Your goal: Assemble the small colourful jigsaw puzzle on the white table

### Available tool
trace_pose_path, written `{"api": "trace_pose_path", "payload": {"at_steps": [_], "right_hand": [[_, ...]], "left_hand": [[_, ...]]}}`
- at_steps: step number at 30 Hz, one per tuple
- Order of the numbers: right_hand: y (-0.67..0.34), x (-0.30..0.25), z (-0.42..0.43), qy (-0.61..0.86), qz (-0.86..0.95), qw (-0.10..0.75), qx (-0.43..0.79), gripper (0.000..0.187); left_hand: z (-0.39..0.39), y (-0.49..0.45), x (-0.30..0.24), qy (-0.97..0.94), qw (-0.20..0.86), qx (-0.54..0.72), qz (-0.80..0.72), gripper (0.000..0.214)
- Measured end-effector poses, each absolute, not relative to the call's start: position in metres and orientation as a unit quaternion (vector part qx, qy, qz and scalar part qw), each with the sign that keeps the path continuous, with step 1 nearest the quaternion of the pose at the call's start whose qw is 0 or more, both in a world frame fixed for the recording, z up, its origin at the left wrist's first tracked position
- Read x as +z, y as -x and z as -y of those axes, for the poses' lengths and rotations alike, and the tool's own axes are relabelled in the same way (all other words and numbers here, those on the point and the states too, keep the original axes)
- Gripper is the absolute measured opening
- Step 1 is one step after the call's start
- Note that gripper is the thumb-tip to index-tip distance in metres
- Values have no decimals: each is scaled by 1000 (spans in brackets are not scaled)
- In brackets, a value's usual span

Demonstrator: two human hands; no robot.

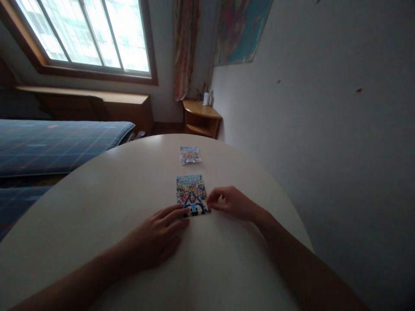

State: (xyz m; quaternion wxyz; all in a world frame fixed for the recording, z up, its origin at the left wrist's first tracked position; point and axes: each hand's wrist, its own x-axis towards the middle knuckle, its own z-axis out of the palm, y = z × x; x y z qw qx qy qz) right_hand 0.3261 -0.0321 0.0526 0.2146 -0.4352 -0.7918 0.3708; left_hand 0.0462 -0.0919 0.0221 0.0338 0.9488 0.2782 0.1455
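A small colourful jigsaw puzzle (191,190) lies flat on the white table, with "Bluey" lettering at its top and a blue dog's face at its bottom. My left hand (165,229) rests palm down, fingers stretched out, its fingertips touching the puzzle's lower left corner. At the lower right edge, my right hand (228,201) pinches what looks like a small puzzle piece (208,208), mostly covered by the fingertips. Beyond the puzzle is a creased paper sheet (190,155) with a similar picture.
The round white table (113,203) curves away in front of me. To its left stands a plaid mattress (58,147). A wooden corner shelf (202,110) with small items is behind it, and a white wall (308,129) runs along the right.
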Motion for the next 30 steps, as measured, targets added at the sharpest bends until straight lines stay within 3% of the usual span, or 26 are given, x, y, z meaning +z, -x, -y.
{"api": "trace_pose_path", "payload": {"at_steps": [10, 16, 22, 26, 30], "right_hand": [[-322, 40, 26, 501, 723, 247, 406, 25], [-322, 41, 27, 504, 717, 238, 419, 23], [-321, 50, 32, 463, 795, 206, 332, 20], [-319, 49, 33, 499, 754, 224, 363, 12], [-318, 39, 31, 530, 709, 229, 406, 17]], "left_hand": [[92, -46, 21, -948, 38, 150, -278, 39], [93, -46, 22, -948, 37, 146, -280, 38], [92, -47, 23, -950, 34, 142, -276, 38], [92, -47, 23, -949, 37, 141, -278, 39], [92, -46, 22, -950, 39, 141, -277, 37]]}}
